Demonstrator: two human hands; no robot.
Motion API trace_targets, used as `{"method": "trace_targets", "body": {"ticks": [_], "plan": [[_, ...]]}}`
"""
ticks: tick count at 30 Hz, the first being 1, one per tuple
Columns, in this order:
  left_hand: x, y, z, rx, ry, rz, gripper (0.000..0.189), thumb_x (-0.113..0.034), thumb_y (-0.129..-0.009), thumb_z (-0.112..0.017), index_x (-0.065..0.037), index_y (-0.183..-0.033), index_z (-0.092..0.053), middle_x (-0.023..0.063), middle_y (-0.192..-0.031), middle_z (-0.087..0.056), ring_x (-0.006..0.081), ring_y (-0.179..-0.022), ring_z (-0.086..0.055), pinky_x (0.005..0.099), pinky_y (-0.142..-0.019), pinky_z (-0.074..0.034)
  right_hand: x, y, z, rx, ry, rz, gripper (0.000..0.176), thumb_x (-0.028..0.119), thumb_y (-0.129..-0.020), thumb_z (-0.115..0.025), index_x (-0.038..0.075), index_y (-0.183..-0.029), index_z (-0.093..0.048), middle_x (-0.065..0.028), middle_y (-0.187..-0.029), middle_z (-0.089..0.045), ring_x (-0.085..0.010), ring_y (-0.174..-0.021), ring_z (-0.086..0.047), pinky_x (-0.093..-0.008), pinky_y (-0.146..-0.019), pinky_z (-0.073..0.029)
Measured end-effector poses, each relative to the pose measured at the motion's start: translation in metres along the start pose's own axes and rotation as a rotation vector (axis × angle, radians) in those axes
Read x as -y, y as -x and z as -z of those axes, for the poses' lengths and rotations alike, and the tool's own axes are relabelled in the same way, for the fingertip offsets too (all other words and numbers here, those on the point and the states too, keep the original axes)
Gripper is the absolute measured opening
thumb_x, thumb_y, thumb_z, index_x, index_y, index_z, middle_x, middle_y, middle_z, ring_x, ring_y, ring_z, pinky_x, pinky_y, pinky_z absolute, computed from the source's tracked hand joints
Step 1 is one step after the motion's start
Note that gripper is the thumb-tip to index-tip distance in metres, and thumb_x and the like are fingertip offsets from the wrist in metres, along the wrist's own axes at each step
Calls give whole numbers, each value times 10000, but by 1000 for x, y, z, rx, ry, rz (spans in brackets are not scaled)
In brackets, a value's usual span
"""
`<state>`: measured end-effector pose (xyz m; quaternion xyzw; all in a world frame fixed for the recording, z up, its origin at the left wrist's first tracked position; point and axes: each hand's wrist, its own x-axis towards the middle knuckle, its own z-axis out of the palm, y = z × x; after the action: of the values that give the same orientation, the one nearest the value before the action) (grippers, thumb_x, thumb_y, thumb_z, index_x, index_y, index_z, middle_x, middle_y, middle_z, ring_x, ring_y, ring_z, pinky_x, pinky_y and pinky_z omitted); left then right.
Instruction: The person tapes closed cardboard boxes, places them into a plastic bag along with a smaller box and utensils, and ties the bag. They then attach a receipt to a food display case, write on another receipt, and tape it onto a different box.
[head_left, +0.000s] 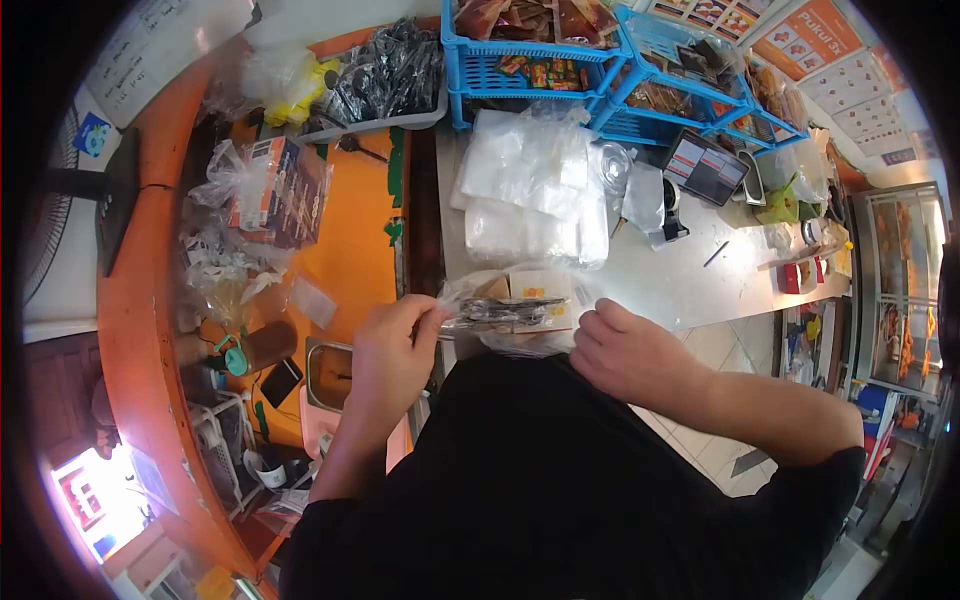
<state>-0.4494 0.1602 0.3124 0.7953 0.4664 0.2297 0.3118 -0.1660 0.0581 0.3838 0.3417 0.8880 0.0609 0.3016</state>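
A clear plastic bag (520, 345) hangs stretched between my two hands in front of my body. Its mouth faces up. Inside I see light cardboard boxes (540, 287) with a small yellow and red mark, and a dark, shiny wrapped bundle (505, 314) lying across them; what the bundle holds I cannot make out. My left hand (393, 338) is closed, pinching the bag's left edge between thumb and fingers. Opposite it, my right hand (622, 343) has its fingers curled closed on the right edge.
A stack of clear plastic bags (535, 190) lies on the metal counter (670, 290), near a tape dispenser (671, 215) and a tablet (706, 166). Blue racks (530, 75) stand behind. Left, an orange counter (350, 230) holds a tray of wrapped black cutlery (390, 80) and a printed box (275, 190).
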Motion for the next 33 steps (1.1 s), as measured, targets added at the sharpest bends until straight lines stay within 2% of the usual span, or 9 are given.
{"method": "trace_targets", "body": {"ticks": [5, 10, 12, 15, 18, 25, 27, 29, 33], "plan": [[22, -11, -45, 32, 398, 85, 144, -92, -995, -701, -11, -1102, -650, 64, -903, -682, 127, -819, -620, 305, -751, -497, -19, -12, -46, -655, -272, 75, 172, 224, -856, -679, 159, -1010, -720, -3, -994, -581, -152, -954, -586, -303, -837, -496], [15, -15, -40, 265, 1114, 377, 298, -47, -1001, -677, -43, -1286, -588, 1, -1031, -596, 92, -954, -566, 287, -830, -481, -17, -1, -53, -295, -648, -385, 153, 93, -846, -680, 102, -999, -677, -48, -1289, -637, -262, -1071, -624, -393, -906, -535], [23, -23, -11, 605, 853, 174, 362, 3, -961, -685, -32, -1310, -600, 28, -1008, -573, 139, -991, -584, 308, -867, -493, -25, 14, -46, -309, -738, -327, 156, 58, -834, -679, 100, -984, -675, -53, -1253, -644, -269, -1080, -622, -400, -918, -533], [19, -35, 8, 628, 160, -203, 361, 40, -904, -704, -33, -1256, -665, 73, -1057, -590, 239, -1040, -609, 337, -936, -494, -32, 20, -39, -334, -863, -294, 231, -57, -782, -666, 92, -959, -664, -65, -1143, -660, -297, -1050, -638, -409, -882, -548], [29, -41, -20, 364, 91, -592, 226, 59, -864, -706, -25, -1074, -725, 106, -1146, -617, 332, -1113, -604, 366, -988, -486, -35, 11, -50, -441, -1067, -284, 269, -113, -777, -657, 76, -969, -658, -74, -1097, -651, -304, -993, -657, -397, -820, -564], [29, -59, -108, 482, 632, -518, 180, -19, -961, -669, -13, -1141, -667, 107, -1218, -653, 245, -1163, -603, 363, -993, -480, 14, -81, -56, -1004, -1647, -738, 231, -43, -811, -784, 28, -1006, -684, -98, -932, -691, -274, -943, -675, -357, -826, -541], [29, -66, -119, 909, 846, -36, 192, -174, -1083, -596, -21, -1198, -616, 92, -1314, -639, 222, -1258, -589, 352, -1110, -436, 11, -84, -64, -1016, -1276, -737, 352, 8, -785, -841, 30, -1092, -669, -103, -1009, -692, -275, -987, -669, -366, -886, -540], [45, -62, -131, 860, 866, -76, 245, -244, -1137, -500, -25, -1164, -608, 53, -1232, -657, 146, -1161, -597, 340, -1040, -463, -8, -61, -64, -890, -1258, -890, 477, 41, -768, -874, 46, -1191, -653, -131, -1214, -652, -289, -1069, -647, -371, -934, -537], [34, -60, -106, 797, 1046, -33, 227, -227, -1127, -520, -31, -1182, -619, 31, -1101, -669, 134, -1026, -606, 347, -905, -486, -31, 0, -79, -351, -1124, -461, 943, 323, -767, -889, 122, -1570, -436, -198, -1626, -379, -403, -1512, -380, -545, -1204, -371]]}}
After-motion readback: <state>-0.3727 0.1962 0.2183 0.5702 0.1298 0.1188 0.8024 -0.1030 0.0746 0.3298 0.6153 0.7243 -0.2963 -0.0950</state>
